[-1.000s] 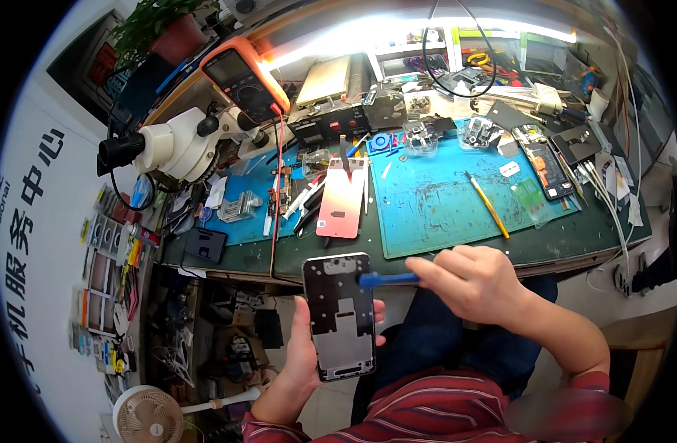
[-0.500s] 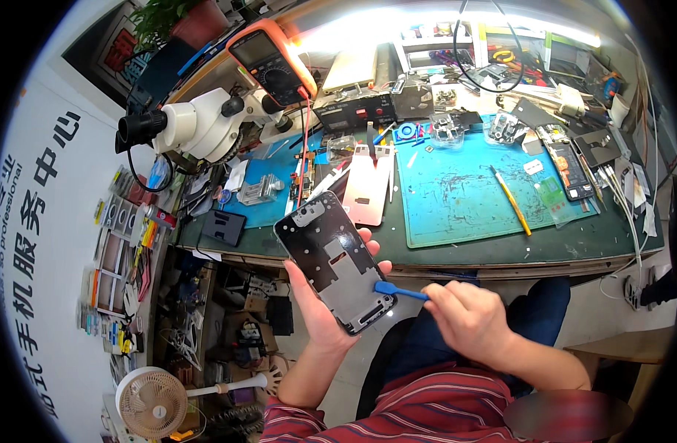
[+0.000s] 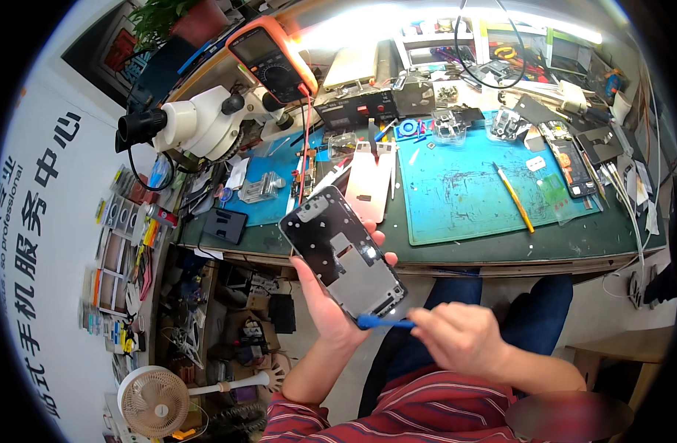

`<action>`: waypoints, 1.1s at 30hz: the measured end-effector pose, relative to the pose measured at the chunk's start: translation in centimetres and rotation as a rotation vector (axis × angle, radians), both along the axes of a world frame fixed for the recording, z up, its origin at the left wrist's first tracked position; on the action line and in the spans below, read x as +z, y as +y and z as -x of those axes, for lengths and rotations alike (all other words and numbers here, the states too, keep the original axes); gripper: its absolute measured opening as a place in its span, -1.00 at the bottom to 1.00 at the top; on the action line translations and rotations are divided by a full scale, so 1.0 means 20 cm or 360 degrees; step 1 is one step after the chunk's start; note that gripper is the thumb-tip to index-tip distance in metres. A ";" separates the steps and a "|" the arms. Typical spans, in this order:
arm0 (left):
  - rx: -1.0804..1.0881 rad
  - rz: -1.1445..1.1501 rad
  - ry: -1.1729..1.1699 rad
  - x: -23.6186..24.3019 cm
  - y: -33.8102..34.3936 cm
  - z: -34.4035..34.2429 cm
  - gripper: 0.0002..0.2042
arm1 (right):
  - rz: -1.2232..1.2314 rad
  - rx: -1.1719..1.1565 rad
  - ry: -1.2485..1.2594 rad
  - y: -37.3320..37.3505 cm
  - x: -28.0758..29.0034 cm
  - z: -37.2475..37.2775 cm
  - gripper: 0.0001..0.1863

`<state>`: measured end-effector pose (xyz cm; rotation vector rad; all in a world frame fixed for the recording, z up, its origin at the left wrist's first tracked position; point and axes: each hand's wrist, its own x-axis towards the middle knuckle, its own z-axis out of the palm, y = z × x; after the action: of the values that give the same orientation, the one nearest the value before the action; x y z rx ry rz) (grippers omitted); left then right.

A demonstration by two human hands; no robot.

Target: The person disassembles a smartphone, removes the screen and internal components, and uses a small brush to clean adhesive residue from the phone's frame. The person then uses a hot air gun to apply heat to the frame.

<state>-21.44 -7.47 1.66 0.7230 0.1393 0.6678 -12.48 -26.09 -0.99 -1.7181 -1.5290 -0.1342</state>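
Observation:
My left hand (image 3: 325, 314) is wrapped round a black phone frame (image 3: 342, 255) with a grey metal plate in its lower half. The frame is tilted in front of the bench edge, its top end leaning away to the left. The thumb lies along its left side, and fingertips show past its right edge. In my right hand (image 3: 460, 332), pinched between thumb and fingers, is a blue plastic pry tool (image 3: 388, 323). Its flat, wide end is at the frame's bottom edge, close to the left palm. Whether it touches is blurred.
A blue work mat (image 3: 456, 214) carries a yellow-handled pen-shaped tool (image 3: 515, 198) and an opened phone (image 3: 572, 166). A pink phone back cover (image 3: 369, 181) lies beyond the frame. At the left stand a microscope (image 3: 198, 125) and an orange multimeter (image 3: 272, 63); a fan (image 3: 154, 402) is lower left.
The blue pry tool has moved from the right side of the grey plate down and left to the frame's bottom edge. My right hand has shifted slightly down and left with it.

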 end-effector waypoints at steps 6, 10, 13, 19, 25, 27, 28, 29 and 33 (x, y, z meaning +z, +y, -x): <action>-0.0352 0.0115 -0.0122 -0.02 -0.02 0.02 -0.17 | -0.0196 -0.0039 -0.0123 0.15 0.15 -0.10 -0.51; -0.0333 0.0195 -0.0067 -0.02 0.04 0.02 -0.16 | 0.0093 0.0408 -0.0298 -0.04 0.05 -0.10 -0.43; -0.0492 0.0170 -0.0163 -0.04 0.02 0.03 -0.14 | -0.0160 0.0084 -0.0197 -0.01 0.13 -0.14 -0.43; -0.0443 0.0248 -0.0167 -0.01 0.02 -0.01 -0.12 | 0.0116 0.0726 -0.0196 -0.10 0.06 -0.09 -0.45; -0.0556 0.0329 -0.0142 -0.02 -0.05 0.00 -0.13 | -0.0066 0.0191 -0.0340 0.00 0.07 -0.19 -0.47; -0.0500 0.0448 0.0024 0.00 -0.11 0.01 -0.12 | -0.0205 0.0081 -0.0430 0.09 0.10 -0.24 -0.49; -0.0579 0.0356 0.0021 -0.04 -0.09 0.02 -0.10 | -0.0267 0.0009 -0.0465 0.13 0.12 -0.27 -0.50; -0.0665 0.0445 -0.0070 -0.05 -0.10 0.04 -0.09 | -0.0333 -0.0056 -0.0500 0.18 0.15 -0.29 -0.51; -0.0784 0.0458 -0.0151 -0.07 -0.08 0.06 -0.07 | -0.0164 -0.0163 -0.0559 0.22 0.26 -0.32 -0.52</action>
<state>-22.55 -9.03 0.17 0.4216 -0.0322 0.2023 -6.17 -21.60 4.29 -1.7554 -1.6483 -0.5842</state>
